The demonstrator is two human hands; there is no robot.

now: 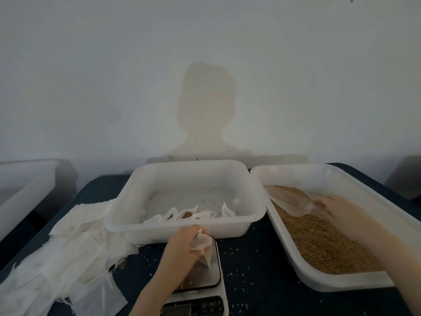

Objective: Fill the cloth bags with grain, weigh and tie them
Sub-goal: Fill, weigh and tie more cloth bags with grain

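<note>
grain tub [387, 282] fills the table's [248, 265] right edge, right hand [335, 207] inside gripping a clear scoop [293, 200]. middle tub [182, 229] holds filled bags [186, 214]. scale [202, 283] at the near edge carries the open bag [202, 245], pinched upright by the left hand [182, 245], down-left of the scoop. empty bags [68, 252] lie along the left edge; white wall behind.

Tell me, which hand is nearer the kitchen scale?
The left. The left hand holds a cloth bag right over the kitchen scale. The right hand is off in the grain tray, gripping a clear scoop.
</note>
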